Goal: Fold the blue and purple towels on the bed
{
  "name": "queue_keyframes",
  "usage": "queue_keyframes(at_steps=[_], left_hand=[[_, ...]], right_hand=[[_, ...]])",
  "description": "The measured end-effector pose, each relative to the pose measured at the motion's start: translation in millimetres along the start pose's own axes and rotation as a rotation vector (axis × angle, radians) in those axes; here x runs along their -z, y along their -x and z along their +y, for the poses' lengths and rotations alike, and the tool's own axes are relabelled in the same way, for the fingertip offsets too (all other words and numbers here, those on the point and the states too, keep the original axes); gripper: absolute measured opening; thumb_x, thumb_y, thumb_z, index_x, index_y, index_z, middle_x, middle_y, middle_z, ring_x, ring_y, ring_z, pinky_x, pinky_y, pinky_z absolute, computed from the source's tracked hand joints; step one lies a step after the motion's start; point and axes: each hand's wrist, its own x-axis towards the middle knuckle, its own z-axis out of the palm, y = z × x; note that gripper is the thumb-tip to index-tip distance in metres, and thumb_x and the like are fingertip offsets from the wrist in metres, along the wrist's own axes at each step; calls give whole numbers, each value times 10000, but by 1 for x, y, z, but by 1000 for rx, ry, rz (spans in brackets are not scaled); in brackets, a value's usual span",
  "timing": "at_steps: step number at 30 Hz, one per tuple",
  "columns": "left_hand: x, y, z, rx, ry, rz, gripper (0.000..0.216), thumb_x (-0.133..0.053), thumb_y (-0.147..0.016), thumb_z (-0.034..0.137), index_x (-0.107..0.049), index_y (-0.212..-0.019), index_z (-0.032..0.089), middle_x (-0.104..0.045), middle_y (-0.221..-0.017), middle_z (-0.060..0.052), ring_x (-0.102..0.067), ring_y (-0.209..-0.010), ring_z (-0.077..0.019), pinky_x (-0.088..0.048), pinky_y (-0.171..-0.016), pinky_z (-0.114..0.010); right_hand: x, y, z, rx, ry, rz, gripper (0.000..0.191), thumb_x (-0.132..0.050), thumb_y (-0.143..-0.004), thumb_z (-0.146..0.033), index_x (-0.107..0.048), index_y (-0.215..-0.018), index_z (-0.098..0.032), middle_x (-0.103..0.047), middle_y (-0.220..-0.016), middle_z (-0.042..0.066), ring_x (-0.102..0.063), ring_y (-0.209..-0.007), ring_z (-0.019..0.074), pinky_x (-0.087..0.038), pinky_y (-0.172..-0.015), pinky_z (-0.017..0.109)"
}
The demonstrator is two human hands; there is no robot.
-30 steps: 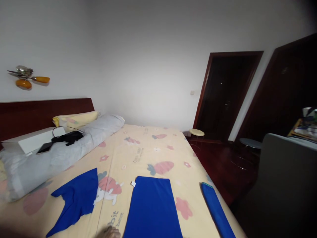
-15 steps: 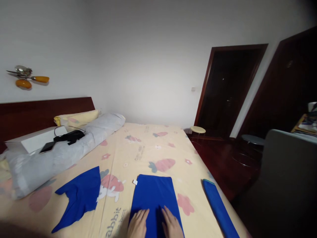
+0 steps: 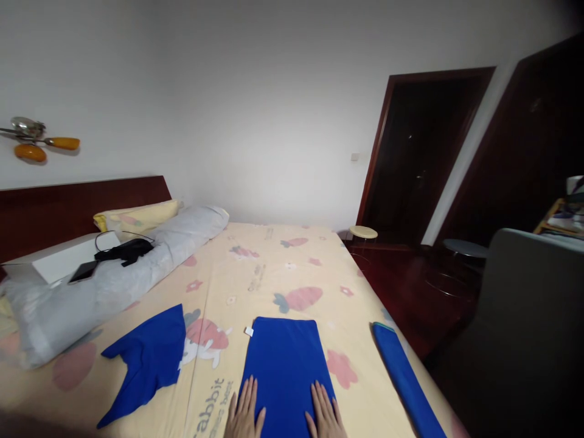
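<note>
A folded blue cloth (image 3: 285,359) with a small white tag (image 3: 249,331) at its far left corner lies flat on the patterned bed sheet (image 3: 219,292). My left hand (image 3: 245,409) rests palm down along the cloth's left edge, fingers stretched out and pointing away. On the right edge, my right hand (image 3: 325,411) lies flat in the same way, fingers spread a little. Farther left is a crumpled blue cloth (image 3: 150,359) with an uneven outline. Near the bed's right edge lies a long, narrow folded blue cloth (image 3: 406,380) with a greenish rim.
A plastic-wrapped bolster (image 3: 114,292) carries a white box (image 3: 64,258), a phone (image 3: 83,272) and a black strap-like item (image 3: 125,250). Stools (image 3: 364,232) stand on the dark floor past the bed, with a grey panel (image 3: 524,328) at the right.
My hands have moved apart, from the middle of the cloth out to its side edges, and now lie flatter. The camera view has shifted slightly.
</note>
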Motion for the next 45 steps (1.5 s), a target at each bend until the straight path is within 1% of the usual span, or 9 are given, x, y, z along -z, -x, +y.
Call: queue_keyframes(at_steps=[5, 8, 14, 19, 22, 28, 32, 38, 45], left_hand=[[6, 9, -36, -124, -53, 18, 627, -333, -958, 489, -3, -1474, 358, -297, -1558, 59, -400, -1395, -232, -330, -1137, -426], [12, 8, -35, -173, -92, 55, 679, -375, -944, 416, 40, -1476, 341, -315, -1554, 41, -408, -1389, -242, -319, -1138, -458], [17, -21, 32, -201, -107, 122, 707, -311, -900, 126, 34, -1498, 279, -318, -1560, 26, -386, -1402, -190, -350, -1129, -404], [9, -48, 80, -207, -64, 105, 653, -312, -935, 177, 19, -1488, 277, -293, -1569, 8, -361, -1417, -209, -354, -1139, -435], [3, -50, 72, -189, -33, 77, 599, -306, -963, 254, -20, -1489, 284, -311, -1562, 9, -374, -1410, -207, -377, -1122, -427], [7, -28, 7, -6, -51, 86, 555, -266, -987, 382, -31, -1483, 298, -313, -1564, 12, -374, -1411, -217, -337, -1144, -463], [17, -17, -15, 18, -59, 33, 547, -276, -976, 387, -69, -1479, 330, -302, -1566, 39, -339, -1429, -232, -275, -1173, -485], [24, -25, -3, -30, -44, 48, 559, -263, -975, 321, -21, -1478, 330, -275, -1574, 44, -315, -1439, -235, -250, -1182, -487], [23, -75, 51, -183, 139, -131, 672, -309, -904, 147, -41, -1500, 301, -187, -1595, 24, -245, -1466, -196, -272, -1182, -432]], right_hand=[[-3, 11, 40, 8, -1, 33, 642, -297, -908, -610, -284, -1449, -265, -304, -1538, 19, -300, -1423, 266, -325, -1177, 517], [2, 14, 41, 12, 11, 41, 621, -270, -926, -583, -245, -1455, -257, -283, -1542, 32, -298, -1425, 264, -313, -1178, 538], [31, -10, -22, 120, -61, -4, 588, -215, -953, -539, -100, -1471, -287, -189, -1574, -4, -201, -1461, 239, -260, -1197, 535], [35, -35, -54, 237, -109, -95, 554, -222, -965, -508, -86, -1472, -329, -174, -1579, -21, -191, -1466, 223, -259, -1199, 513], [31, -38, -43, 234, -83, -129, 562, -259, -954, -537, -135, -1469, -350, -190, -1576, -15, -202, -1463, 230, -256, -1197, 523], [33, -19, 8, -2, 12, 1, 630, -253, -926, -614, -223, -1467, -292, -233, -1572, 17, -220, -1459, 243, -235, -1198, 547], [36, -10, 25, -75, 34, -16, 720, -247, -902, -661, -260, -1464, -211, -258, -1559, 36, -233, -1454, 252, -232, -1203, 538], [42, -25, 11, -2, -18, 3, 705, -250, -908, -651, -276, -1464, -218, -260, -1556, 47, -254, -1446, 255, -246, -1199, 529], [48, -65, -37, 248, -143, -146, 595, -236, -942, -578, -214, -1478, -321, -216, -1574, 20, -214, -1460, 247, -263, -1180, 541]])
